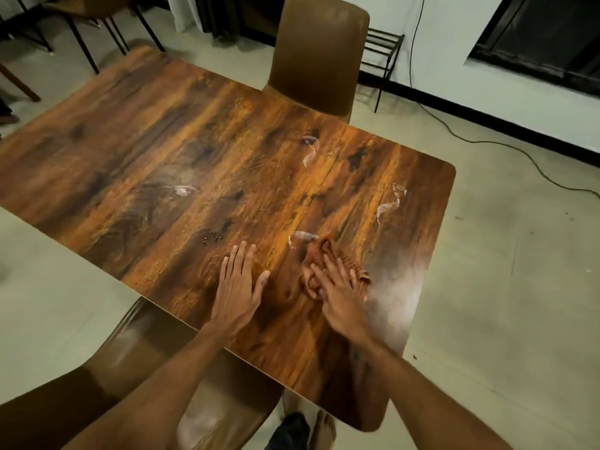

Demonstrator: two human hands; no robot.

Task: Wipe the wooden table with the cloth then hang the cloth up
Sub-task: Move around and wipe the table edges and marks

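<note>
Wooden table [181,131] with whitish smears, small dark beads [210,237] left of centre, left hand [236,284] flat on the table with fingers spread, right hand [337,293] pressing the reddish cloth [321,251] near the table's right end, fingers extended over it

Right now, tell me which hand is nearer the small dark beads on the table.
Left. The left hand lies flat on the wooden table, just below and right of the beads. The right hand presses the cloth farther right.

No readable txt, labels or nos. anywhere.
</note>
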